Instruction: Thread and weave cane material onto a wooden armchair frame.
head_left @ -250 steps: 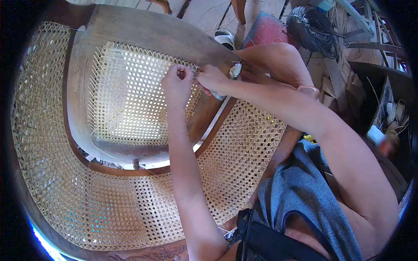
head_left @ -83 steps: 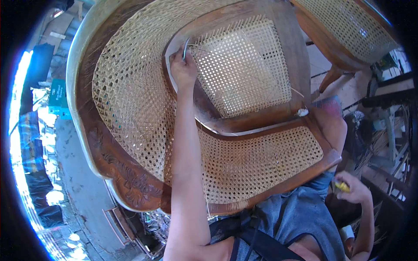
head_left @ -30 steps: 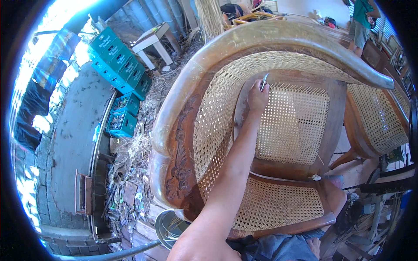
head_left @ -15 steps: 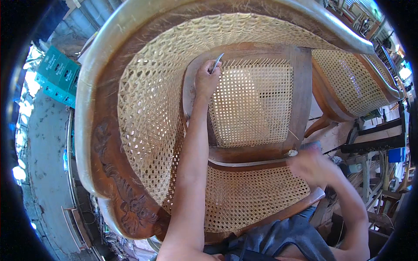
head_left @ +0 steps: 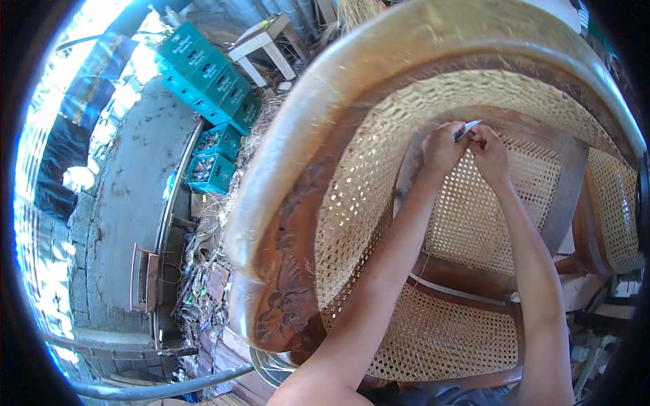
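A wooden chair with a cane seat panel (head_left: 474,216) lies before me, its curved cane back (head_left: 359,196) set in a carved wooden frame (head_left: 288,250). At the far left corner of the seat panel, my left hand (head_left: 443,145) is closed around a short, pointed metal blade (head_left: 468,128); its handle is hidden in the fist. Right beside the blade's tip, my right hand (head_left: 489,152) has its fingers pinched together at the panel's far edge. Whatever it pinches is too small to make out. Short cane ends stick up along that edge.
Stacked green crates (head_left: 206,74) stand at the far left, with bottles in the lower ones. A small wooden stool (head_left: 267,47) is behind them. Scraps and shavings (head_left: 210,284) litter the ground beside the chair. A metal pipe (head_left: 169,387) crosses the lower left.
My right hand has moved from the seat's near right side up to the far edge, beside my left hand. The view has swung left. The blade stays in my left hand.
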{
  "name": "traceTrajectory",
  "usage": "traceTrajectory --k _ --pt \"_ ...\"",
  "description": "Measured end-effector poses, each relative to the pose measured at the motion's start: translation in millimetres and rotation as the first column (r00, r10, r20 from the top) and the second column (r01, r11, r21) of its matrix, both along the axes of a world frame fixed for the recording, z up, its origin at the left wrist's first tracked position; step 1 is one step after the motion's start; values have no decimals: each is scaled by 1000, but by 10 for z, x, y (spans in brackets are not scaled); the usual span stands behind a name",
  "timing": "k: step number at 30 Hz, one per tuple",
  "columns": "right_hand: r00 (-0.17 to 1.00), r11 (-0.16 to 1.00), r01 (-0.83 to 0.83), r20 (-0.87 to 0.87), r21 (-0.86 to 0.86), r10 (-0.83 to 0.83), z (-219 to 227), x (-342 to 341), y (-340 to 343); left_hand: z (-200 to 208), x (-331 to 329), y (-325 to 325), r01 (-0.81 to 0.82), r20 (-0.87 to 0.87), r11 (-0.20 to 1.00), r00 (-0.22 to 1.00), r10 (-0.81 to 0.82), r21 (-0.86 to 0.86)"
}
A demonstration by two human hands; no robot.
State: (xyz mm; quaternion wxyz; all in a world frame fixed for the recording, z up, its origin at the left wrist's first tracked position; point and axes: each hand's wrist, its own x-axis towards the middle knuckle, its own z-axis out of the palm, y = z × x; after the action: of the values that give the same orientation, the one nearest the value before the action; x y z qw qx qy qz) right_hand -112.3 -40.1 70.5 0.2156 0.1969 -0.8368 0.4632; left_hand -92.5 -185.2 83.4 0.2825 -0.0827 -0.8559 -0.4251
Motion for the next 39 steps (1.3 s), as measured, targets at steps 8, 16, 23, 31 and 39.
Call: traceTrajectory --k 8,16,23,31,39 --pt "1000 997 -4 -19 72 5 30 -73 -245 -65 -33 -148 -87 98 996 992 85 18" --pt "998 986 33 46 165 -42 222 48 -127 -290 -96 -71 26 143 940 987 -80 341" --pt "999 978 -38 -7 204 40 106 -87 -222 -355 -92 -277 87 70 914 990 -124 397" --pt "969 867 -80 -167 492 184 338 -12 -80 -316 -51 -172 21 198 847 969 -148 530" --pt "990 729 -29 -83 683 117 388 36 -178 -273 -7 -199 -19 256 869 959 -124 495"
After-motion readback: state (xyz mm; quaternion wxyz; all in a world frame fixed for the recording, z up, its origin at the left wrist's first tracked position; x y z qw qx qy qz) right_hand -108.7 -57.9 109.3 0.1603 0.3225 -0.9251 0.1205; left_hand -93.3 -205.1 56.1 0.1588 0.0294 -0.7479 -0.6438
